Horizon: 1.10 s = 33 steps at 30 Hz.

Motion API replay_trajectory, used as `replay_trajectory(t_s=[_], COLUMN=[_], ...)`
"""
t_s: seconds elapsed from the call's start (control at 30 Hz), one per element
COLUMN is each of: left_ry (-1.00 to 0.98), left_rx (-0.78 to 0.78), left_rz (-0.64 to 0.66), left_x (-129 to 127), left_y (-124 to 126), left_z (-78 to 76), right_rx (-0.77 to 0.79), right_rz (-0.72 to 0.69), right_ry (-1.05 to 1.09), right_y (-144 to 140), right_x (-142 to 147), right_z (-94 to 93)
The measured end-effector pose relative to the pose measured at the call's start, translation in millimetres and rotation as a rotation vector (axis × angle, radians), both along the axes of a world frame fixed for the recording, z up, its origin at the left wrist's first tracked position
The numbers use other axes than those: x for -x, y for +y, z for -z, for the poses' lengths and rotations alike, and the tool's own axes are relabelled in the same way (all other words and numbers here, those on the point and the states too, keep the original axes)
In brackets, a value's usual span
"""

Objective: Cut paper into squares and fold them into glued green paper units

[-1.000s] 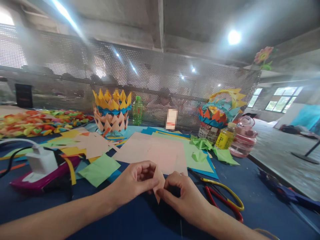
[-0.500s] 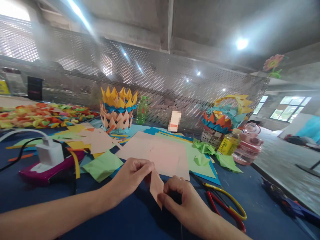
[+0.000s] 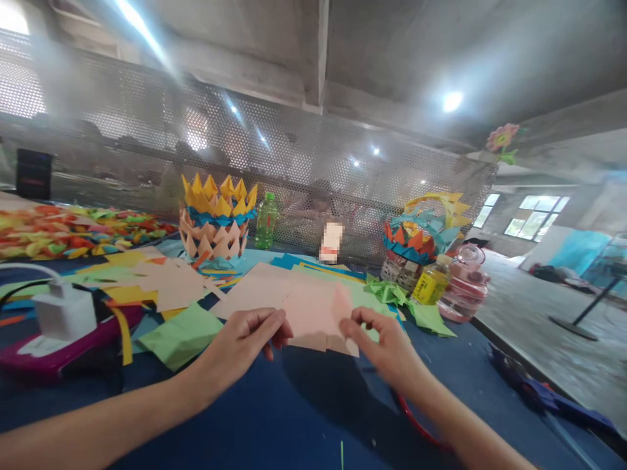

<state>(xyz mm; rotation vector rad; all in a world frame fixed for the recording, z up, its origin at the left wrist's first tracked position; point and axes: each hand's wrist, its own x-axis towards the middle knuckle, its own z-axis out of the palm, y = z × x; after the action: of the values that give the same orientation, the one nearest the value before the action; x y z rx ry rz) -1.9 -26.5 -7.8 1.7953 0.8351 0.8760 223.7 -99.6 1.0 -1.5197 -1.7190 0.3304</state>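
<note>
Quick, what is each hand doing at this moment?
Left hand: fingers partly curled, holding nothing clear, at the left edge of the pink sheets.
Right hand: fingers pinch a small pink paper piece, raised above the sheets.

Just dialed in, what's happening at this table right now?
A person is folding paper. The right hand pinches a small pink paper piece raised above the pink sheets, while the left hand rests at the sheets' near edge. Two paper baskets stand behind on the blue table.
</note>
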Motion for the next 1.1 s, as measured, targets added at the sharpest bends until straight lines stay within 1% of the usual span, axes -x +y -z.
replay_trajectory(t_s=[0.03, 0.07, 0.13, 0.17, 0.2, 0.27, 0.37, 0.53, 0.63, 0.7, 0.8, 0.87, 0.93, 1.03, 1.1], left_ry=[0.009, 0.017, 0.037, 0.047, 0.057, 0.075, 0.092, 0.124, 0.132, 0.144, 0.196, 0.223, 0.220, 0.186, 0.213], left_rx=[-0.006, -0.011, -0.019, -0.023, -0.028, -0.041, -0.058, -0.081, -0.093, -0.128, -0.243, -0.336, -0.422, -0.547, -0.602], left_rz=[0.006, 0.012, 0.018, 0.020, 0.018, 0.022, 0.033, 0.059, 0.074, 0.081, 0.094, 0.124, 0.171, 0.230, 0.237], left_x=[0.2, 0.4, 0.6, 0.6, 0.6, 0.5, 0.8, 3.0, 4.2, 4.6, 5.6, 6.9, 8.6, 9.9, 8.4], left_y=[-0.1, -0.3, -1.2, -1.9, -2.8, -4.8, -6.6, -4.3, -3.2, -4.0, -7.6, -11.9, -18.1, -29.4, -34.7], left_z=[0.0, -0.3, -1.6, -2.7, -4.0, -6.8, -8.9, -3.0, 0.2, 0.7, 0.9, 1.9, 2.9, 2.6, 1.4], right_rx=[0.003, 0.048, 0.210, 0.270, 0.294, 0.287, 0.249, 0.195, 0.143, 0.073, -0.032, -0.071, -0.079, -0.052, -0.035], right_rz=[0.055, 0.082, 0.145, 0.197, 0.260, 0.345, 0.377, 0.350, 0.306, 0.252, 0.152, 0.094, 0.059, 0.039, 0.044], right_ry=[-0.021, -0.058, -0.173, -0.236, -0.299, -0.376, -0.429, -0.516, -0.474, -0.422, -0.393, -0.383, -0.366, -0.354, -0.351], right_y=[5.2, 10.4, 19.3, 22.6, 25.0, 27.2, 26.0, 21.9, 22.4, 23.7, 25.1, 25.1, 24.4, 22.6, 21.2], right_x=[-12.9, -26.0, -49.9, -59.5, -66.8, -74.4, -71.5, -59.4, -58.2, -58.2, -56.4, -54.4, -53.0, -53.4, -55.5], right_z=[-2.8, -4.5, -4.9, -3.9, -2.6, -0.2, 0.7, 0.6, 5.0, 9.4, 15.1, 17.4, 18.3, 17.3, 15.2])
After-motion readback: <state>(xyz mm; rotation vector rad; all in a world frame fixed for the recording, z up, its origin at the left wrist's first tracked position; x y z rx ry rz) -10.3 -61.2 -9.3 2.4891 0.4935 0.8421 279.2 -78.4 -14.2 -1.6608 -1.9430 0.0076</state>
